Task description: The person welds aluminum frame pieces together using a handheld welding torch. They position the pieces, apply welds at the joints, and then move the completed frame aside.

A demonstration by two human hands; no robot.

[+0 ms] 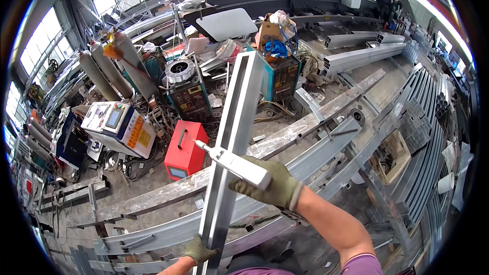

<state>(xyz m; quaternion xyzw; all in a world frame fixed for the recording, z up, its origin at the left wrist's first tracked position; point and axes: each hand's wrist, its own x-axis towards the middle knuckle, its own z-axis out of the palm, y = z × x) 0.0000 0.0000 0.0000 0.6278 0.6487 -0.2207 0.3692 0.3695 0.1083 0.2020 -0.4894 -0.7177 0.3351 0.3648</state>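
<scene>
One white tool (240,166) juts from the right grip (278,183) across a channel (239,122).

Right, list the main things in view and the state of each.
Left hand: gloved, closed on the metal channel
Right hand: gloved, closed around the white tool
Metal channel: held, long groove showing
White tool: held, tip toward upper left
Red box: not held
Gas cylinders: standing on end
Crate: open-topped, things inside
</scene>
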